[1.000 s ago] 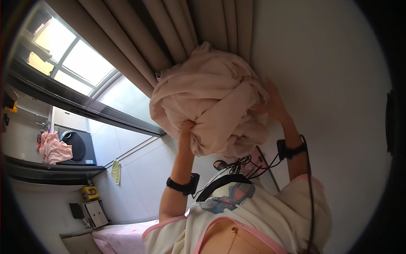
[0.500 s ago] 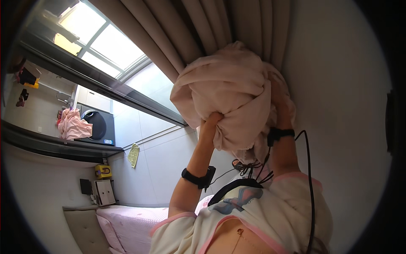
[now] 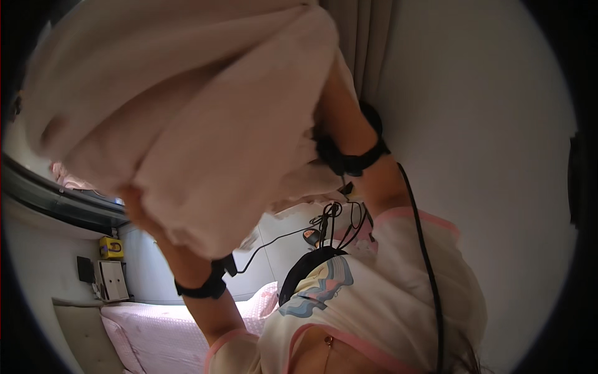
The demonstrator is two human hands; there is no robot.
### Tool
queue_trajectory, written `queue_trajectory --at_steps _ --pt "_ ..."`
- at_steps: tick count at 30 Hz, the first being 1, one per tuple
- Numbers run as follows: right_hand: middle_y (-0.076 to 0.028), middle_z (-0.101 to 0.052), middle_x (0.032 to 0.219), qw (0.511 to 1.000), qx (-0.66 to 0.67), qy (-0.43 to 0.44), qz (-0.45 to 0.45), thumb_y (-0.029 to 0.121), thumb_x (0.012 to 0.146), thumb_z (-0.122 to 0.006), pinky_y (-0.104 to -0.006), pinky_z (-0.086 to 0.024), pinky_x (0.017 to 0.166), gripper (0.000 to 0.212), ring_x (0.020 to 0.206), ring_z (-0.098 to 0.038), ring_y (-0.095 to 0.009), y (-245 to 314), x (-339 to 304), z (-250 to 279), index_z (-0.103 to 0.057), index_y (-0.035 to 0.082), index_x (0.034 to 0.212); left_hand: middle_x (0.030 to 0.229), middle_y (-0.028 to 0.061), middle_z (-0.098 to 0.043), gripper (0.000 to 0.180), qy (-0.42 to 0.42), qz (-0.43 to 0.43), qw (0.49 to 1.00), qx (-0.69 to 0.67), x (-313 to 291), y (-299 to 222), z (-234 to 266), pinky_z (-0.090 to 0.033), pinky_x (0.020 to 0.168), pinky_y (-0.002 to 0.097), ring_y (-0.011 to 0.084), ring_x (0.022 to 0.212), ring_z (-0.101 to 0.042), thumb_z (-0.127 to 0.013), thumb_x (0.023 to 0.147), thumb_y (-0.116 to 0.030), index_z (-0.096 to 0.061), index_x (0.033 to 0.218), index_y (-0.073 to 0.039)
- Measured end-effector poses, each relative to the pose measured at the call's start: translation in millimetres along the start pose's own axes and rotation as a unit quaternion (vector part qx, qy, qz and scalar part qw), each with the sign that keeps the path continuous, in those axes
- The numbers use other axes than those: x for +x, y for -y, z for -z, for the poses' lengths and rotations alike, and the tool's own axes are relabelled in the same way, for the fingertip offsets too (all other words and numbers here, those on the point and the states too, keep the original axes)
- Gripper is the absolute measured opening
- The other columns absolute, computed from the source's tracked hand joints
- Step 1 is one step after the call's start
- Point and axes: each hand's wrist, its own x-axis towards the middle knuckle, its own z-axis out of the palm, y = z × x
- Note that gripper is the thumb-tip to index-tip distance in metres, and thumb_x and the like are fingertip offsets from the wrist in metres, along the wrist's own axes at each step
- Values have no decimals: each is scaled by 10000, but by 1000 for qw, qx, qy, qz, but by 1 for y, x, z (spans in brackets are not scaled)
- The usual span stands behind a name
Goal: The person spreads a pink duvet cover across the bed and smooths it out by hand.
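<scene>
Pale pink blanket [image 3: 205, 124] is held up in front of the body, spread over and between the hands, with its bulk ahead and to the left. Deep diagonal folds; loose hem hung between the forearms, down to just beside the left wrist strap.

Left hand [image 3: 132, 202]: closed on the blanket at its lower left, cloth bunched in the grip; fingertips sunk in the fabric and blurred. Right hand: covered by the blanket, grip cannot be told; only the right forearm [image 3: 346, 121] is seen running up under the cloth.

Black straps are worn on both forearms, left one [image 3: 202, 288] and right one [image 3: 361, 160]. Black cables [image 3: 330, 218] are bundled between the forearms, nearer the right; a thicker black cord [image 3: 420, 255] is run along the right sleeve.

Beyond the right hand: beige curtain [image 3: 372, 47], pleated. Right of it: plain wall [image 3: 473, 124]. Left of the left hand: dark frame [image 3: 56, 198], with pink cloth [image 3: 73, 179] partly seen past it. Below the left hand: yellow box [image 3: 112, 247], small white cabinet [image 3: 114, 280], then pink-covered bed [image 3: 162, 336] and padded headboard [image 3: 87, 330].
</scene>
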Motion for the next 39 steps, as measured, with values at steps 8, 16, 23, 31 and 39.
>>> queue_trajectory --at_steps 8,16,23,31,39 --pt "-95 -472 896 913 342 190 -111 168 680 -559 -263 -357 735 331 867 -434 -166 59 -140 -236 -438 -7 934 1083 136 -394 508 -189 -25 973 -129 -163 -121 137 -344 824 374 233 984 -409 -339 775 -395 -339 1096 -1" --pt "-53 -516 719 764 487 295 -304 103 660 -565 -244 -398 604 196 720 -466 -108 126 -300 -420 -488 -10 800 1034 112 -426 458 -492 -138 860 1 -346 -231 215 -361 783 334 215 940 -427 -381 773 -352 -368 1070 -4" --pt "-94 -546 797 616 529 463 -354 68 654 -547 -243 -412 635 230 737 -481 -115 140 -441 -452 -497 -26 857 990 91 -454 414 -652 -174 738 -9 -454 -252 240 -377 747 300 199 900 -443 -417 772 -315 -393 1048 -8" --pt "-127 -518 863 381 127 903 -153 102 571 -595 -294 -413 683 430 794 -503 -224 34 -642 -389 -475 43 980 931 75 -461 312 -875 -1 483 -15 -529 -154 236 -395 683 288 174 832 -459 -517 682 -150 -441 955 -19" --pt "-84 -551 795 277 180 887 -322 101 681 -549 -242 -428 623 300 710 -524 -140 -24 -608 -394 -497 21 966 1006 122 -430 542 -911 258 320 -33 -577 -16 195 -381 720 325 223 848 -450 -548 555 -76 -385 1065 8"
